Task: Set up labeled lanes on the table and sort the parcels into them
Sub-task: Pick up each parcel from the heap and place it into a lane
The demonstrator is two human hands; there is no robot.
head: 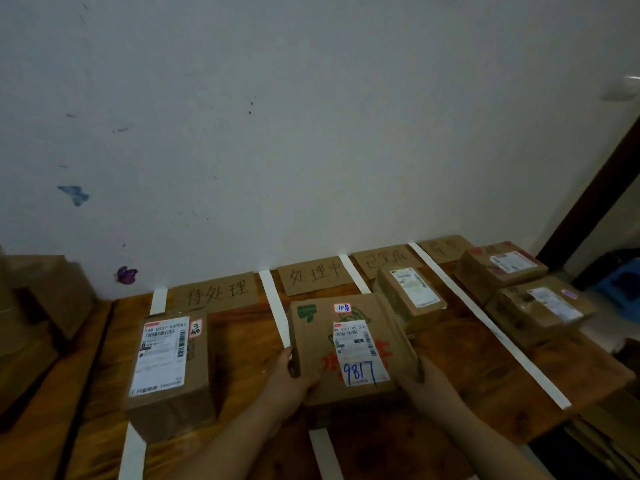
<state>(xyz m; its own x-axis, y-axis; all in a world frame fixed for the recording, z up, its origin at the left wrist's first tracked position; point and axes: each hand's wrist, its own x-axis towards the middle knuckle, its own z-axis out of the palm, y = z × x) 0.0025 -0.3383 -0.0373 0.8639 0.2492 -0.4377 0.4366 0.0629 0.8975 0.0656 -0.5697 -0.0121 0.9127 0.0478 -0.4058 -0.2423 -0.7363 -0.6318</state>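
Both hands clamp the cardboard parcel (349, 351) marked 9817 at centre frame, left hand (289, 375) on its left edge and right hand (429, 379) on its right, at the second lane from the left. It looks stiff, flat and probably light, so the side edges suit the hold. On the table (242, 375) are five parcels, four cardboard lane labels (218, 294) and four white tape strips (485, 323).

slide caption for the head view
Left hand and right hand hold the 9817 parcel at the taped lanes.
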